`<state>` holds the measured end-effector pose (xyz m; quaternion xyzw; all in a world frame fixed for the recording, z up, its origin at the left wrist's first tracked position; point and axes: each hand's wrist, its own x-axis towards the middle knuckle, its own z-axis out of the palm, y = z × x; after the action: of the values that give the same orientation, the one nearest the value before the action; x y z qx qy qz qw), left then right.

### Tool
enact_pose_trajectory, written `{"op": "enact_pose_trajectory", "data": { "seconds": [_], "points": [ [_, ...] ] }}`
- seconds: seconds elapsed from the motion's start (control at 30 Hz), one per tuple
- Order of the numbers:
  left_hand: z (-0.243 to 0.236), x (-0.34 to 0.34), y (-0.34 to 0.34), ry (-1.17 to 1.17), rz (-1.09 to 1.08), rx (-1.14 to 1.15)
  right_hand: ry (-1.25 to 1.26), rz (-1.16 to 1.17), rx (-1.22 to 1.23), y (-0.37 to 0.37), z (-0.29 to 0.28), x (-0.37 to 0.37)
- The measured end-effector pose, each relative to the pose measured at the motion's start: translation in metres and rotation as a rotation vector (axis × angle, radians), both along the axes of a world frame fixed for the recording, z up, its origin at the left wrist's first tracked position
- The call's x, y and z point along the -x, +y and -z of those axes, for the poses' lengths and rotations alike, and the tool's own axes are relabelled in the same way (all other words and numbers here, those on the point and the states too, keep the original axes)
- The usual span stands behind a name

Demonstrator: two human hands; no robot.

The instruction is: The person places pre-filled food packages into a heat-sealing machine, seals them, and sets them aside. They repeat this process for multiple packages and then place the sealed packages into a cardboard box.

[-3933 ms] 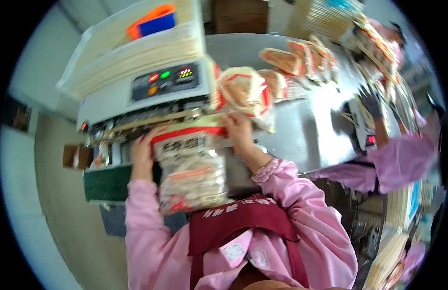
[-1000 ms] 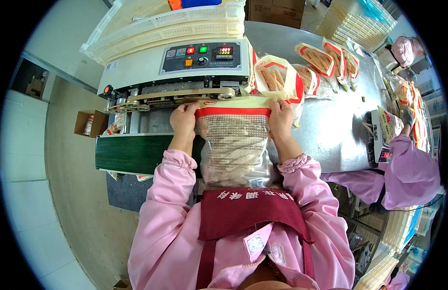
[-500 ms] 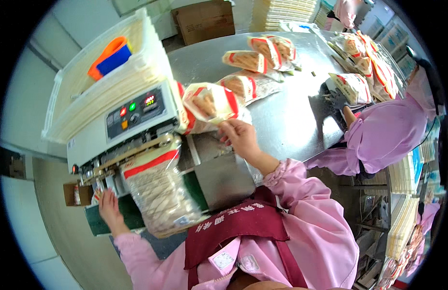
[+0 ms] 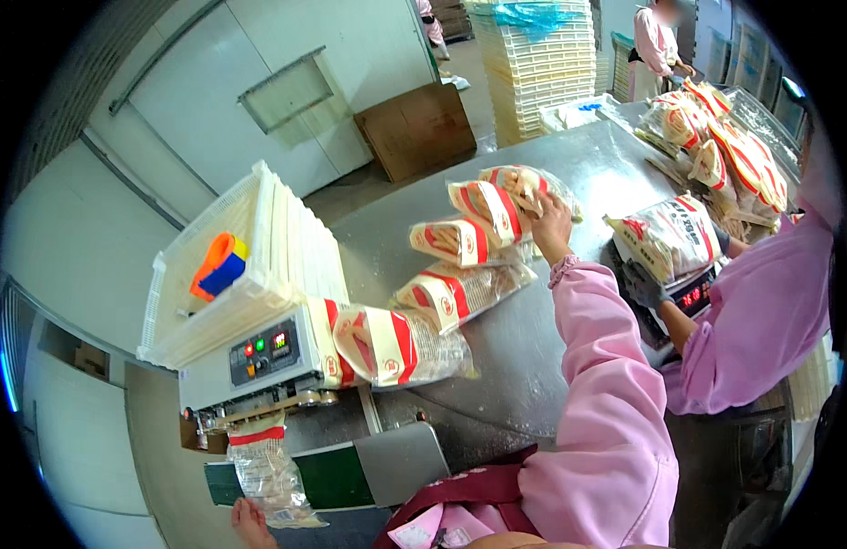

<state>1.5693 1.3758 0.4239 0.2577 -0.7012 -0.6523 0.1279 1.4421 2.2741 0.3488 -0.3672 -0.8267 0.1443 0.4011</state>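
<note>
My right hand [image 4: 549,217] reaches across the steel table, fingers closed on the top of a red-and-cream bag [image 4: 520,183] at the back of a row of open bags of pale brown sticks [image 4: 447,240]. A bag [image 4: 263,464] hangs from the band sealer [image 4: 264,351] at its belt, lying over the green conveyor [image 4: 337,478]. My left hand [image 4: 251,521], low at the picture's bottom, is beside that bag's lower left, fingers extended. Another open bag [image 4: 378,343] lies against the sealer's right side.
Stacked cream trays [image 4: 309,247] sit on the sealer. A co-worker [image 4: 748,311] at right has gloved hands at a bag [image 4: 666,233] on a scale, near piled bags [image 4: 734,165]. Tray stacks [image 4: 533,82], cardboard [image 4: 414,128] and another person [image 4: 650,46] are behind.
The bag I held at the sealer now hangs in it. My left hand let go and dropped low. My right hand moved far right and back onto another bag. My view has swung upward.
</note>
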Motion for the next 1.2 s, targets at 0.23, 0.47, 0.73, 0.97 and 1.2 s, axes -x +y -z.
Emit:
{"op": "enact_pose_trajectory", "data": {
  "seconds": [0.23, 0.47, 0.73, 0.97, 1.2],
  "points": [
    [-0.031, -0.027, 0.068, -0.1, -0.063, 0.112, 0.282, -0.038, 0.11, 0.041, -0.033, -0.012],
    [-0.043, 0.051, 0.158, 0.032, 0.234, -0.058, 0.814, -0.549, 0.291, -0.057, -0.162, -0.096],
    [-0.103, 0.074, 0.281, 0.157, 1.124, -0.352, 0.925, -0.73, 1.013, -0.264, -0.215, -0.193],
    [-0.062, 0.084, 0.25, 0.06, 0.925, -0.542, 0.824, -0.654, 1.284, -0.405, -0.115, -0.163],
    [-0.01, 0.099, 0.262, 0.085, 0.778, -0.311, 0.483, -0.609, 0.78, -0.401, -0.088, -0.157]
  ]
}}
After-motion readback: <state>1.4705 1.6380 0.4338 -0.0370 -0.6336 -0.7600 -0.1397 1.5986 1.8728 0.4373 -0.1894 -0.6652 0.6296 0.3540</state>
